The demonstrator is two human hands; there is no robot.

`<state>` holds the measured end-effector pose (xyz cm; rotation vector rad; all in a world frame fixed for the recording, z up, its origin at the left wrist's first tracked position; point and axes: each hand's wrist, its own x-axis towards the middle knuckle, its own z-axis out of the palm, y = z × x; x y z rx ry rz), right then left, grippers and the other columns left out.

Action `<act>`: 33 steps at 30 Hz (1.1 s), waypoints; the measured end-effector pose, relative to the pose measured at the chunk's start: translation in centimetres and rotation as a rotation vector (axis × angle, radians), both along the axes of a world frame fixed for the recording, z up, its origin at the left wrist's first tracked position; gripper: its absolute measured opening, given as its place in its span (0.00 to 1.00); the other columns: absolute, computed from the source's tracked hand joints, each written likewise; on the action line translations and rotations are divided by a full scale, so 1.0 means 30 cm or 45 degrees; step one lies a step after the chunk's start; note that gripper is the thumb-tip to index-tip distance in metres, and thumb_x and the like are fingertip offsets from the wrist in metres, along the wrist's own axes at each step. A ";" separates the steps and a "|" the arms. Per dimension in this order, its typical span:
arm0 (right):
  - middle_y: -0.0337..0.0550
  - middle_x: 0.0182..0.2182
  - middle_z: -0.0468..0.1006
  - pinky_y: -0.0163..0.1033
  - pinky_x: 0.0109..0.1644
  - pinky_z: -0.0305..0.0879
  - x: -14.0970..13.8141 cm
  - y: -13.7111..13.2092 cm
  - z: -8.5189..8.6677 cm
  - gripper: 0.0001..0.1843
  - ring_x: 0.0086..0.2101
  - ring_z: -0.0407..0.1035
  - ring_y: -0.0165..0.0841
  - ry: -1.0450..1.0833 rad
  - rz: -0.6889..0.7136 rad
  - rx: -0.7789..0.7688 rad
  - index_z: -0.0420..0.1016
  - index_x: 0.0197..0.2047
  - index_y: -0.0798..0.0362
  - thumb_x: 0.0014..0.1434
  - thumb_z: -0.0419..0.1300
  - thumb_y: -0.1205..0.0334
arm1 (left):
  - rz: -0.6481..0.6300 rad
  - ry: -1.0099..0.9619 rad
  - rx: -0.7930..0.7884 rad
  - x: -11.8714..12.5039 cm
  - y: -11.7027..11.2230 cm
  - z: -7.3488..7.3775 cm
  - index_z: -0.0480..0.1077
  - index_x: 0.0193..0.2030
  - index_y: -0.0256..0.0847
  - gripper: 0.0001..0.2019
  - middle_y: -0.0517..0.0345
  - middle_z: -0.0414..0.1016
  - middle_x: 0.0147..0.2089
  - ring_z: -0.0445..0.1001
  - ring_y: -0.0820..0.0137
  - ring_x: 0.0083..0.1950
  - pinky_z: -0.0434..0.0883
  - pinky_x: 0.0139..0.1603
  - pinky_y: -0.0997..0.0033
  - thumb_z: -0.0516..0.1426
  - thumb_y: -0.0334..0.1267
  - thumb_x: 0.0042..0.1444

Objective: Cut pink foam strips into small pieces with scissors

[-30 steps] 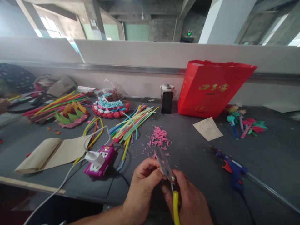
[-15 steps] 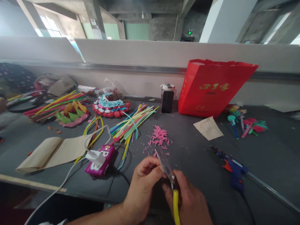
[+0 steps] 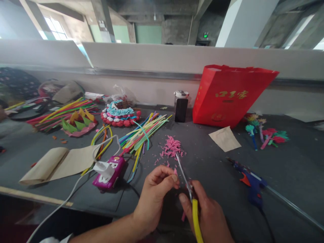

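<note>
My right hand [image 3: 207, 216] grips scissors [image 3: 188, 189] with a yellow handle, blades pointing up and away. My left hand [image 3: 155, 194] is closed in a pinch beside the blades, holding a small pink piece [image 3: 175, 171] at the fingertips. A pink strip end [image 3: 183, 216] shows below the hands. Just beyond the blade tips lies a heap of pink cuttings [image 3: 172, 148] on the dark table [image 3: 212, 168].
A bundle of coloured strips [image 3: 141, 133], a purple device with a white cable [image 3: 107, 172], brown paper [image 3: 58, 162], a blue glue gun [image 3: 249, 182], a red bag [image 3: 231, 94], a dark bottle [image 3: 180, 106], craft flowers [image 3: 263, 133] and a decorated piece [image 3: 118, 114] lie about.
The scissors have turned more edge-on and shifted slightly right. My left hand has risen a little, with a pink piece now showing at its fingertips.
</note>
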<state>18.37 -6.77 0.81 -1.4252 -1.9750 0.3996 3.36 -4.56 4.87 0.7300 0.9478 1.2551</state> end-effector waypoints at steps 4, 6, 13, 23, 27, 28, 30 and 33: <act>0.36 0.25 0.80 0.33 0.22 0.66 0.005 0.001 -0.004 0.12 0.23 0.78 0.35 -0.176 0.019 0.156 0.63 0.45 0.48 0.65 0.52 0.50 | 0.002 -0.057 0.005 0.002 0.000 0.004 0.72 0.30 0.39 0.05 0.61 0.73 0.27 0.69 0.73 0.30 0.66 0.37 0.74 0.63 0.35 0.53; 0.38 0.27 0.80 0.35 0.25 0.69 0.001 -0.001 -0.009 0.13 0.25 0.78 0.36 -0.208 0.006 0.193 0.63 0.46 0.49 0.65 0.52 0.49 | -0.001 -0.087 0.017 0.003 -0.003 0.005 0.71 0.30 0.39 0.05 0.60 0.73 0.27 0.69 0.73 0.30 0.66 0.37 0.74 0.63 0.34 0.53; 0.39 0.27 0.80 0.35 0.25 0.69 -0.006 -0.005 -0.006 0.14 0.26 0.78 0.35 -0.217 0.002 0.218 0.63 0.46 0.49 0.65 0.51 0.49 | -0.016 -0.126 0.035 0.002 -0.011 0.003 0.70 0.30 0.39 0.05 0.60 0.73 0.28 0.69 0.73 0.31 0.66 0.38 0.73 0.62 0.34 0.54; 0.37 0.27 0.80 0.34 0.25 0.68 -0.002 -0.006 -0.014 0.13 0.25 0.78 0.35 -0.208 0.002 0.218 0.63 0.46 0.49 0.65 0.52 0.49 | -0.004 -0.103 0.055 0.001 -0.011 -0.012 0.71 0.30 0.39 0.06 0.60 0.74 0.28 0.70 0.73 0.31 0.67 0.37 0.73 0.64 0.35 0.53; 0.35 0.24 0.79 0.34 0.21 0.65 0.003 -0.004 -0.020 0.11 0.22 0.77 0.35 -0.210 0.017 0.240 0.62 0.44 0.48 0.66 0.51 0.50 | -0.005 -0.082 0.032 -0.002 -0.005 -0.012 0.71 0.29 0.39 0.06 0.61 0.74 0.27 0.69 0.75 0.30 0.66 0.37 0.75 0.64 0.35 0.53; 0.35 0.23 0.79 0.33 0.20 0.64 0.004 -0.004 -0.023 0.11 0.21 0.77 0.35 -0.199 0.028 0.221 0.62 0.44 0.48 0.67 0.50 0.51 | -0.003 -0.071 0.027 -0.002 -0.007 -0.010 0.71 0.29 0.39 0.06 0.62 0.73 0.27 0.69 0.75 0.30 0.66 0.37 0.75 0.64 0.35 0.52; 0.34 0.21 0.79 0.31 0.19 0.63 0.003 -0.006 -0.028 0.10 0.18 0.75 0.32 -0.132 0.076 0.144 0.63 0.44 0.49 0.67 0.50 0.51 | -0.005 -0.051 0.020 0.000 -0.012 -0.004 0.72 0.29 0.39 0.06 0.62 0.73 0.26 0.69 0.75 0.29 0.66 0.37 0.75 0.64 0.36 0.53; 0.31 0.18 0.76 0.28 0.20 0.63 -0.002 -0.012 -0.020 0.11 0.16 0.73 0.30 0.053 0.100 -0.034 0.64 0.41 0.48 0.68 0.49 0.50 | -0.039 -0.008 0.020 0.001 -0.011 0.005 0.71 0.30 0.39 0.06 0.62 0.73 0.26 0.69 0.74 0.30 0.67 0.37 0.74 0.63 0.37 0.53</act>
